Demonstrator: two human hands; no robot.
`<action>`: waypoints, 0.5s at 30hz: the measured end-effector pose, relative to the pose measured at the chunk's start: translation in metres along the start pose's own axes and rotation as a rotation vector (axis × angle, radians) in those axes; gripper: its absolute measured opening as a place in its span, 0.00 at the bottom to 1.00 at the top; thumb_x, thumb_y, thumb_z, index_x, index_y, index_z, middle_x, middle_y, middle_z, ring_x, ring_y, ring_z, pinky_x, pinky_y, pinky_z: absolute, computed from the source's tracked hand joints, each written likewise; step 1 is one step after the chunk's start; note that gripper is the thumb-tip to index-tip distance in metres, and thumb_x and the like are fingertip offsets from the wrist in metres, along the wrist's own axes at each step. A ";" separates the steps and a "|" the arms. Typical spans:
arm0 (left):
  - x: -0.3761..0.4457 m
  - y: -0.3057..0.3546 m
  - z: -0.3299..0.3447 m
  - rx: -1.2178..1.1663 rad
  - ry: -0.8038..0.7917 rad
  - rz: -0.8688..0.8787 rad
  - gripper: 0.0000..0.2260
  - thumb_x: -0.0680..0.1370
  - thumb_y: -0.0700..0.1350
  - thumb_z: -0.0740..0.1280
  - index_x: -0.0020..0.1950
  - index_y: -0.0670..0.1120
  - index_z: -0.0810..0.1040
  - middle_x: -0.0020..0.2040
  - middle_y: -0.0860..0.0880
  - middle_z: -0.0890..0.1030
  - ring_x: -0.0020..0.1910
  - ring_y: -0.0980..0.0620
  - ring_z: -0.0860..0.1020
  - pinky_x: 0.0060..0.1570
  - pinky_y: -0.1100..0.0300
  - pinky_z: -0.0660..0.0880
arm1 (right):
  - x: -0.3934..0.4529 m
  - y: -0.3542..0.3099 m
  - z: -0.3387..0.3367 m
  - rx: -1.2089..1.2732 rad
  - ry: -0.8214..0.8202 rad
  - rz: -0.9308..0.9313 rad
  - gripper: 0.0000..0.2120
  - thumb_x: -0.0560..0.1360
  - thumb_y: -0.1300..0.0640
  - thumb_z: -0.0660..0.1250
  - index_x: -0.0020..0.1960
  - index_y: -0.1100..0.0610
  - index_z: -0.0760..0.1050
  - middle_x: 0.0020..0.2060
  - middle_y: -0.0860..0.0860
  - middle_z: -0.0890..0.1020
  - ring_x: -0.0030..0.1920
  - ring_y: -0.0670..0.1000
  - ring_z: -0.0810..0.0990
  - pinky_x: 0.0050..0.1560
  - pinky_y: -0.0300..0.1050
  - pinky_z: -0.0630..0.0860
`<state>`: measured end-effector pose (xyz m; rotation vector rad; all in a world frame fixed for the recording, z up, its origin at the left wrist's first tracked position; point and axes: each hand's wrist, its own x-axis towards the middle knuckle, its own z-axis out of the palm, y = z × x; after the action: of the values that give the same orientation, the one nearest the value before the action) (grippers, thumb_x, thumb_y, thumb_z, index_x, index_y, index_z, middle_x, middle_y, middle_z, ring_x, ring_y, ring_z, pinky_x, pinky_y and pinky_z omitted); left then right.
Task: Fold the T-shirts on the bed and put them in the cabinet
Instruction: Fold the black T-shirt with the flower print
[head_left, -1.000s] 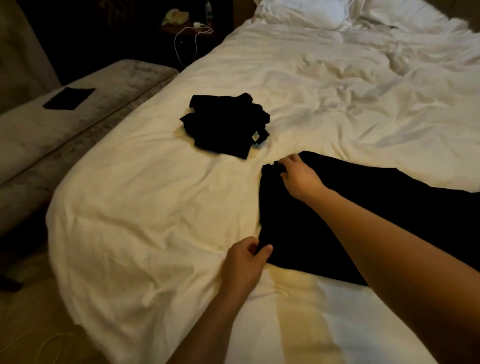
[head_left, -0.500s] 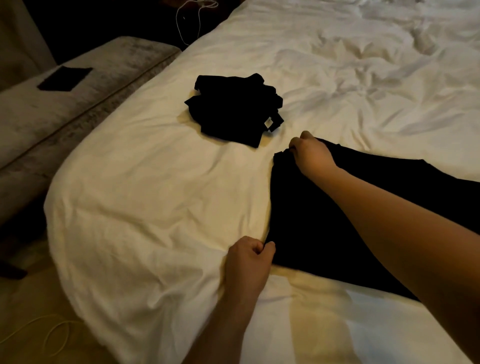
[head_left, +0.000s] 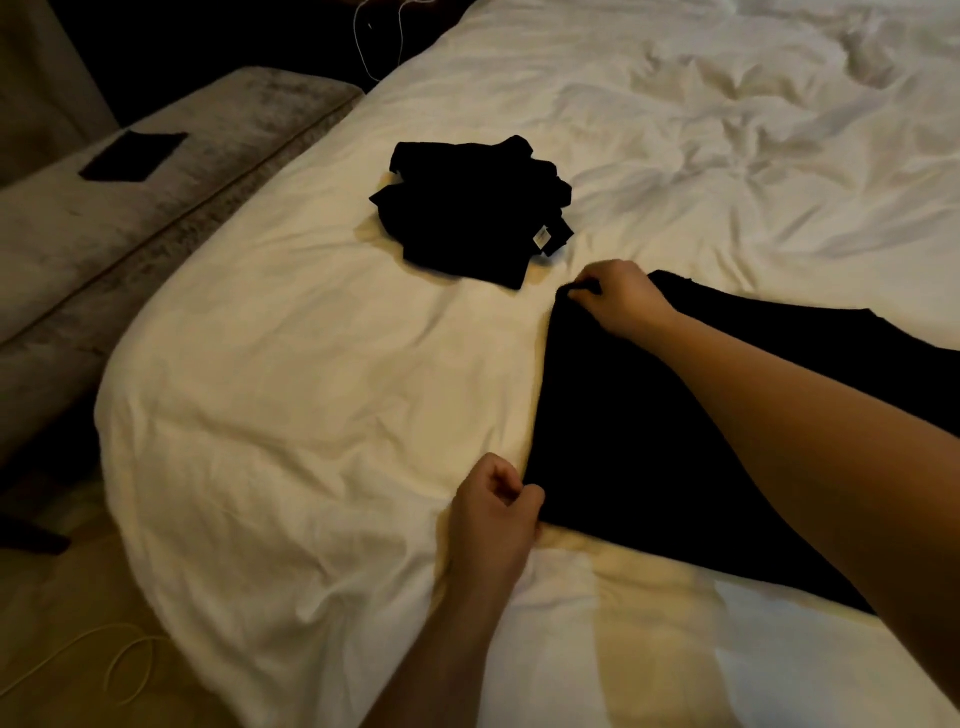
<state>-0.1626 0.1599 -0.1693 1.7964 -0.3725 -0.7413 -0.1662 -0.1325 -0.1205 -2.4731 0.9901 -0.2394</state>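
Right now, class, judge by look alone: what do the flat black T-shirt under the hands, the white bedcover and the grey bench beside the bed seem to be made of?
Flat black T-shirt: soft matte fabric, probably cotton knit; it lies limp and shows no shine.
White bedcover: woven cloth, likely cotton; it holds crisp wrinkles.
Grey bench: upholstery with a velvety nap, judging by its mottled sheen.

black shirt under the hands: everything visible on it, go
The black T-shirt is plain dark soft fabric, spread flat on the white bedding, running out of frame at right. The right hand pinches its far left corner, the left hand its near left corner. The right forearm crosses over it. Apart from the other black pile.
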 end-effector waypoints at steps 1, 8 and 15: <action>0.002 0.001 0.000 -0.012 0.034 0.013 0.13 0.70 0.32 0.67 0.35 0.47 0.67 0.25 0.48 0.72 0.24 0.49 0.71 0.29 0.58 0.69 | 0.000 0.000 0.001 0.045 0.080 -0.002 0.12 0.81 0.55 0.65 0.57 0.62 0.80 0.53 0.60 0.82 0.54 0.60 0.79 0.53 0.50 0.74; 0.010 -0.007 0.008 0.040 0.146 0.076 0.09 0.68 0.43 0.69 0.39 0.56 0.73 0.31 0.52 0.79 0.30 0.46 0.78 0.38 0.41 0.79 | -0.009 0.008 0.016 0.085 0.040 0.067 0.16 0.80 0.56 0.66 0.67 0.57 0.74 0.64 0.59 0.71 0.60 0.58 0.75 0.60 0.42 0.68; 0.005 -0.005 0.011 0.216 0.204 0.178 0.11 0.72 0.35 0.69 0.42 0.50 0.72 0.35 0.52 0.79 0.38 0.47 0.78 0.42 0.54 0.74 | -0.088 0.028 0.019 0.199 0.201 0.020 0.23 0.78 0.58 0.69 0.71 0.53 0.71 0.78 0.50 0.59 0.47 0.46 0.79 0.55 0.41 0.75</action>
<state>-0.1662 0.1511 -0.1780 1.9901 -0.4832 -0.4005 -0.2410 -0.0827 -0.1496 -2.2893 1.0178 -0.5610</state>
